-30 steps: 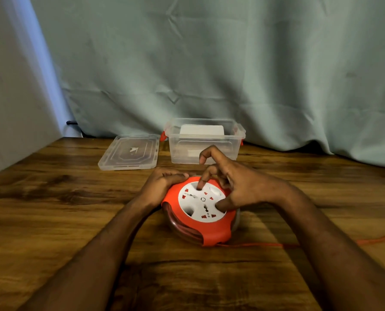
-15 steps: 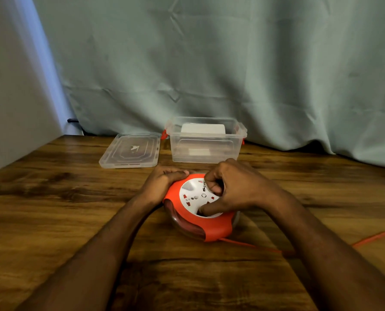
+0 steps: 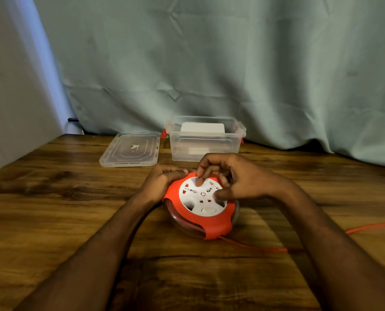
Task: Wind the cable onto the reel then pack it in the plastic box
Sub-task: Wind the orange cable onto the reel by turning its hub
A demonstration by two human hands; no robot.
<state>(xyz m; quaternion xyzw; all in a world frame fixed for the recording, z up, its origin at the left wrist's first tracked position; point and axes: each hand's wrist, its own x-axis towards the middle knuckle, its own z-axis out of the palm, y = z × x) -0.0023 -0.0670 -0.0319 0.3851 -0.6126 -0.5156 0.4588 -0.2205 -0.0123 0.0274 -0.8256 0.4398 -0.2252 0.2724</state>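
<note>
A round cable reel [image 3: 211, 221] with an orange frame and a white socket face lies flat on the wooden table. My left hand [image 3: 162, 182] grips its far left rim. My right hand [image 3: 236, 178] sits on top, one fingertip and the thumb pressed into the white face. An orange cable [image 3: 265, 248] leaves the reel's near edge and runs right across the table, partly hidden under my right forearm. A clear plastic box [image 3: 206, 140] with red clips stands open just behind the reel.
The box's clear lid [image 3: 131, 150] lies flat to the left of the box. A pale curtain [image 3: 232, 63] hangs behind the table and a white wall [image 3: 14, 75] closes the left side. A white card leans inside the box.
The white face has turned under my right hand's fingers, which shifted round it. The loose cable on the table has shifted. My left hand has kept its hold on the rim.
</note>
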